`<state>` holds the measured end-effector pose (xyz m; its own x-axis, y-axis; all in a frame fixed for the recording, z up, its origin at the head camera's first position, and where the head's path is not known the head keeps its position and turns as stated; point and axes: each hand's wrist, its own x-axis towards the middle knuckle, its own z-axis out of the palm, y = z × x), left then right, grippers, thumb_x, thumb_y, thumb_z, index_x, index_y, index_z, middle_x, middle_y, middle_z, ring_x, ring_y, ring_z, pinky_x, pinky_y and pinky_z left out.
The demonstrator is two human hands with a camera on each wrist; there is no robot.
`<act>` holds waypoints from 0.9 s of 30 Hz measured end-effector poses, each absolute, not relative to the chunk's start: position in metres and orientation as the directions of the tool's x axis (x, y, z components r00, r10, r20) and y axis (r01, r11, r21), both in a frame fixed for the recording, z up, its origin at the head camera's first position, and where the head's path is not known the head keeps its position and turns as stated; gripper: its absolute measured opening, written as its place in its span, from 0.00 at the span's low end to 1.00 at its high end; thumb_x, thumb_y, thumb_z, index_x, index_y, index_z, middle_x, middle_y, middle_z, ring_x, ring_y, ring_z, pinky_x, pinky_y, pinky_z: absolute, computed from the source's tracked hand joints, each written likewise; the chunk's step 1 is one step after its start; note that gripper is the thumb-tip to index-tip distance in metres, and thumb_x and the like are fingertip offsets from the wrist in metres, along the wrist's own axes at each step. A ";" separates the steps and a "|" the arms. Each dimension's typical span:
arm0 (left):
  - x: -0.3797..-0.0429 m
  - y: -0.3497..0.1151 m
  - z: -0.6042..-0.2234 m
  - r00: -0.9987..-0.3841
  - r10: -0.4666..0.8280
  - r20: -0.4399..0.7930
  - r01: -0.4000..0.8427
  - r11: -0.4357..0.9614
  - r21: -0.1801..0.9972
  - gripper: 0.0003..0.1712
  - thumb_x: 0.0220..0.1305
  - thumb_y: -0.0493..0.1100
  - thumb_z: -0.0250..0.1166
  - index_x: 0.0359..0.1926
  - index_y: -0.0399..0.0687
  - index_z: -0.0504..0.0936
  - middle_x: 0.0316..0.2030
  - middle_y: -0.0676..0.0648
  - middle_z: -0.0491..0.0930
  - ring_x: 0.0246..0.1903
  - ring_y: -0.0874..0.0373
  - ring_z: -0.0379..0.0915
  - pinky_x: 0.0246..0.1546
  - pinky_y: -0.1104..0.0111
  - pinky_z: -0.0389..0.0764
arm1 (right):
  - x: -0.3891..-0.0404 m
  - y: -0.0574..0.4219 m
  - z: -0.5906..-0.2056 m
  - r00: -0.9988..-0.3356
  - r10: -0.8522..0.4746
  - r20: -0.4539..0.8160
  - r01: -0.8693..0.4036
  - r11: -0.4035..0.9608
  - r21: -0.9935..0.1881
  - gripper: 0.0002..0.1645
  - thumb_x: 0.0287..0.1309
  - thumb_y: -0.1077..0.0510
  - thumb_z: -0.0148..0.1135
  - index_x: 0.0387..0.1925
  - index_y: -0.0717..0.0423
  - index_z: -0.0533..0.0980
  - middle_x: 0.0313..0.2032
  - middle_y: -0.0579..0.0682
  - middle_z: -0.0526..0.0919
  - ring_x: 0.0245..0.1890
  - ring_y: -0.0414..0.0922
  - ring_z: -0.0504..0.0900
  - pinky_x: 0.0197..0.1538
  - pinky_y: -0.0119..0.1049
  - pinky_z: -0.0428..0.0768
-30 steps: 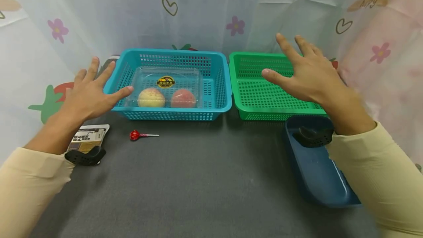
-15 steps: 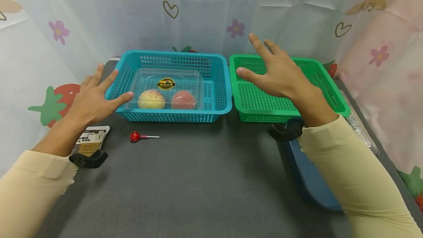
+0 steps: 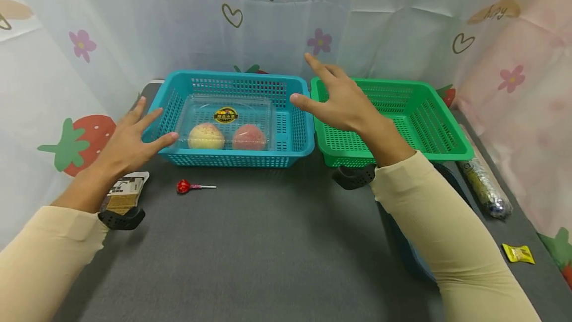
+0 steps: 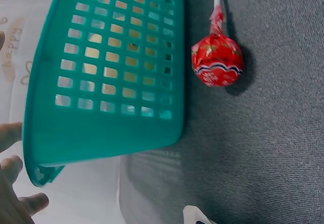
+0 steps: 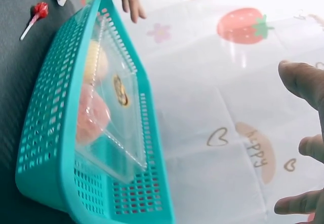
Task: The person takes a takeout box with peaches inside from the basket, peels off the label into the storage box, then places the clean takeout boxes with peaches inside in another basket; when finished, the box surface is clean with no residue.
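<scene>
My left hand [image 3: 127,145] is spread beside the left end of the blue basket [image 3: 232,159], its thumb overlapping the rim in the head view. My right hand [image 3: 341,101], fingers apart and holding nothing, hovers over the left part of the green basket [image 3: 402,155], its thumb pointing toward the blue one. Inside the blue basket lies a clear plastic fruit box [image 3: 250,106] with a yellowish peach [image 3: 206,136] and a pinker peach [image 3: 249,137]; a black and gold label [image 3: 225,115] is on its lid. The left wrist view shows a red-wrapped lollipop [image 4: 217,61] close by the basket.
A printed packet [image 3: 125,190] lies under my left wrist. My right forearm partly covers a dark blue bin [image 3: 408,252]. Beyond it on the right are a clear-wrapped long package [image 3: 484,188] and a small yellow packet [image 3: 518,254]. A patterned curtain [image 3: 178,29] hangs behind the baskets.
My right hand has moved left, from over the right side of the green basket to its left part, uncovering the long package and yellow packet. My left hand has shifted slightly down.
</scene>
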<state>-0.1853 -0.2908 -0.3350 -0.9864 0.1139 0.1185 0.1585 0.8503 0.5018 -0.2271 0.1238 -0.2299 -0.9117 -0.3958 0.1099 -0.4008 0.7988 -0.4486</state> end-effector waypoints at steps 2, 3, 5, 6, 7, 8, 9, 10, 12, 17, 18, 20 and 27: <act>-0.186 -0.291 -0.337 -0.988 0.110 0.112 0.152 0.850 0.504 0.47 0.65 0.66 0.53 0.75 0.46 0.52 0.75 0.46 0.29 0.70 0.34 0.28 0.57 0.29 0.40 | -0.230 0.119 -0.234 -0.911 -0.396 0.114 -0.402 0.794 -0.456 0.51 0.56 0.25 0.50 0.75 0.26 0.38 0.73 0.53 0.48 0.70 0.55 0.52 0.64 0.62 0.56; -0.187 -0.292 -0.339 -0.988 0.107 0.109 0.147 0.849 0.507 0.47 0.65 0.66 0.53 0.75 0.46 0.52 0.75 0.46 0.30 0.70 0.33 0.28 0.57 0.29 0.41 | -0.232 0.117 -0.236 -0.910 -0.398 0.118 -0.405 0.788 -0.463 0.52 0.56 0.25 0.50 0.75 0.26 0.39 0.73 0.52 0.49 0.70 0.55 0.53 0.64 0.61 0.56; -0.188 -0.293 -0.342 -0.989 0.103 0.105 0.142 0.845 0.516 0.47 0.65 0.66 0.53 0.75 0.45 0.53 0.75 0.47 0.30 0.70 0.33 0.28 0.57 0.28 0.42 | -0.235 0.112 -0.240 -0.910 -0.399 0.117 -0.403 0.777 -0.483 0.52 0.56 0.25 0.51 0.75 0.27 0.40 0.73 0.51 0.50 0.70 0.53 0.52 0.65 0.60 0.57; -0.189 -0.293 -0.343 -0.990 0.101 0.103 0.140 0.841 0.522 0.46 0.65 0.66 0.53 0.74 0.44 0.54 0.75 0.46 0.30 0.70 0.33 0.29 0.57 0.28 0.42 | -0.236 0.110 -0.241 -0.910 -0.399 0.113 -0.399 0.771 -0.496 0.52 0.56 0.25 0.51 0.75 0.27 0.41 0.73 0.50 0.50 0.70 0.52 0.52 0.65 0.59 0.57; -0.189 -0.294 -0.345 -0.990 0.099 0.101 0.138 0.838 0.528 0.46 0.65 0.65 0.53 0.74 0.44 0.54 0.75 0.46 0.30 0.70 0.33 0.29 0.57 0.28 0.43 | -0.238 0.108 -0.243 -0.911 -0.398 0.107 -0.394 0.766 -0.508 0.52 0.56 0.25 0.51 0.75 0.27 0.41 0.73 0.49 0.50 0.70 0.51 0.51 0.65 0.59 0.56; -0.189 -0.295 -0.347 -0.990 0.098 0.099 0.136 0.834 0.534 0.46 0.65 0.65 0.53 0.74 0.43 0.54 0.75 0.46 0.30 0.70 0.33 0.29 0.57 0.28 0.43 | -0.239 0.105 -0.245 -0.913 -0.397 0.098 -0.387 0.762 -0.519 0.52 0.56 0.25 0.51 0.75 0.27 0.41 0.73 0.49 0.50 0.71 0.51 0.51 0.65 0.59 0.56; -0.190 -0.296 -0.348 -0.991 0.097 0.096 0.134 0.831 0.540 0.46 0.65 0.65 0.54 0.74 0.43 0.55 0.75 0.46 0.30 0.70 0.33 0.29 0.57 0.29 0.43 | -0.241 0.103 -0.247 -0.912 -0.400 0.095 -0.387 0.757 -0.527 0.52 0.56 0.25 0.51 0.75 0.27 0.41 0.73 0.49 0.50 0.71 0.51 0.50 0.65 0.59 0.56; -0.190 -0.297 -0.350 -0.991 0.098 0.094 0.134 0.827 0.546 0.46 0.65 0.65 0.54 0.74 0.42 0.55 0.75 0.46 0.30 0.70 0.33 0.29 0.57 0.29 0.43 | -0.242 0.100 -0.249 -0.911 -0.402 0.089 -0.385 0.755 -0.531 0.52 0.56 0.25 0.51 0.75 0.28 0.41 0.73 0.49 0.50 0.71 0.51 0.50 0.65 0.59 0.56; -0.191 -0.299 -0.353 -0.991 0.102 0.087 0.133 0.821 0.556 0.46 0.66 0.64 0.54 0.74 0.41 0.55 0.75 0.46 0.30 0.70 0.33 0.29 0.58 0.29 0.42 | -0.245 0.095 -0.253 -0.909 -0.408 0.083 -0.385 0.749 -0.540 0.52 0.56 0.25 0.51 0.75 0.29 0.42 0.73 0.48 0.49 0.71 0.51 0.49 0.65 0.60 0.56; -0.193 -0.302 -0.359 -0.992 0.106 0.067 0.125 0.815 0.566 0.46 0.66 0.64 0.54 0.73 0.39 0.54 0.75 0.46 0.29 0.70 0.33 0.29 0.58 0.30 0.43 | -0.250 0.083 -0.263 -0.905 -0.421 0.063 -0.379 0.729 -0.571 0.52 0.57 0.26 0.52 0.76 0.32 0.43 0.74 0.45 0.50 0.72 0.51 0.46 0.66 0.60 0.54; -0.194 -0.302 -0.359 -0.992 0.105 0.066 0.124 0.815 0.566 0.46 0.66 0.64 0.54 0.73 0.39 0.55 0.75 0.46 0.29 0.70 0.33 0.29 0.58 0.30 0.44 | -0.251 0.081 -0.265 -0.905 -0.422 0.056 -0.374 0.725 -0.578 0.52 0.57 0.26 0.52 0.76 0.32 0.44 0.73 0.45 0.50 0.72 0.51 0.46 0.66 0.60 0.54; -0.194 -0.302 -0.361 -0.993 0.101 0.066 0.121 0.818 0.563 0.46 0.66 0.64 0.54 0.73 0.38 0.55 0.75 0.45 0.29 0.70 0.32 0.29 0.58 0.30 0.44 | -0.253 0.077 -0.269 -0.904 -0.426 0.045 -0.368 0.719 -0.590 0.51 0.58 0.27 0.52 0.76 0.33 0.44 0.73 0.46 0.51 0.72 0.51 0.47 0.65 0.60 0.55; -0.195 -0.299 -0.363 -0.990 0.111 0.091 0.143 0.822 0.551 0.47 0.66 0.64 0.54 0.72 0.35 0.56 0.75 0.45 0.33 0.70 0.34 0.32 0.58 0.30 0.46 | -0.260 0.069 -0.286 -0.905 -0.424 -0.022 -0.313 0.703 -0.639 0.50 0.58 0.28 0.53 0.76 0.34 0.45 0.74 0.46 0.51 0.72 0.52 0.48 0.65 0.59 0.58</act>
<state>-0.1955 -0.2991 -0.3629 -0.9896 0.1111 0.0915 0.1432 0.8219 0.5513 -0.2604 0.0690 -0.2864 -0.9054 -0.4239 -0.0219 -0.3135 0.7027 -0.6387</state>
